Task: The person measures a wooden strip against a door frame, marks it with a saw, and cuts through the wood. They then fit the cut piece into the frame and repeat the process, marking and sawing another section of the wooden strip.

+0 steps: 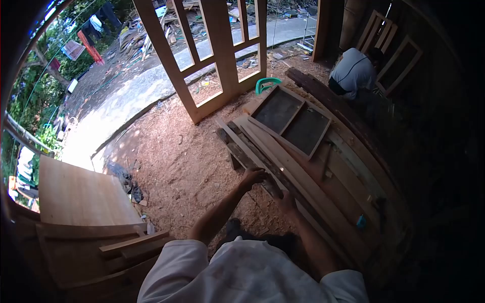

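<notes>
At the near edge of a plank-topped workbench (303, 184), my two hands are on a narrow dark wooden block (272, 187) lying along a long wooden strip (240, 147). My left hand (253, 177) curls over the block's far end, fingers bent. Closed around the near end is my right hand (286, 201), its fingers partly hidden. Shadow obscures the block's exact kind. Farther along the bench lies a wooden frame (292, 119) with two dark mesh panels.
Wood shavings cover the floor (172, 171). A tall door frame (222, 65) stands ahead; a green plastic chair (268, 83) is behind the bench. Another person (353, 73) bends at the right near leaning frames (399, 65). Wooden panels (83, 189) stand at the left.
</notes>
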`<state>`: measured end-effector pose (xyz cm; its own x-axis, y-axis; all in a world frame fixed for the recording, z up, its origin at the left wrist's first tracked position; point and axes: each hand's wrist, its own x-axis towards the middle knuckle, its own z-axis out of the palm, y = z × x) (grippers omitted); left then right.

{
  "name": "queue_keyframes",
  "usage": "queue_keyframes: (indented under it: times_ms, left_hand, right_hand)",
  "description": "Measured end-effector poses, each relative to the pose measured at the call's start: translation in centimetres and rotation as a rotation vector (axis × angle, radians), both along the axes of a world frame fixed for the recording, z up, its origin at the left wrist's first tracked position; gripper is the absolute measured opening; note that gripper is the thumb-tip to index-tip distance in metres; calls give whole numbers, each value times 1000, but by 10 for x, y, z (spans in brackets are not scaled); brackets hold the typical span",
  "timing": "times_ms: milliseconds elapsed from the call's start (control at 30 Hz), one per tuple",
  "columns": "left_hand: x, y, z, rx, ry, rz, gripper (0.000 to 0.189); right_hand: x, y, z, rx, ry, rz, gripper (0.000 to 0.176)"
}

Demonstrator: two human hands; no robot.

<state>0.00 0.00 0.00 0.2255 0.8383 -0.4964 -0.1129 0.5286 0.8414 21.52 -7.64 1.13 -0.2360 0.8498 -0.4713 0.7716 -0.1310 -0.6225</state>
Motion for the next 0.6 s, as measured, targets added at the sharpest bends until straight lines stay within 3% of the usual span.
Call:
queue_keyframes:
  times_ms: [67, 100, 167, 200, 367, 600]
  left_hand:
    - [21, 1, 13, 87, -113, -52, 42]
    - [-119, -21, 10, 30, -37, -42, 42]
    - [-146, -17, 10, 10, -66, 20, 36]
    - [-163, -15, 9, -26, -22, 3, 33]
    - [-242, 12, -30, -61, 138, 0, 30]
    - [-286, 76, -47, -56, 195, -42, 28]
  right_hand:
    - [26, 11, -8, 259, 121, -289, 61]
    - [-120, -6, -13, 460, 372, -477, 55]
    - [-125, 3, 8, 225, 302, -527, 49]
    - [-135, 8, 2, 460, 358, -488, 45]
    - [-157, 53, 6, 339, 209, -423, 51]
    - [-199, 150, -34, 497, 180, -419, 49]
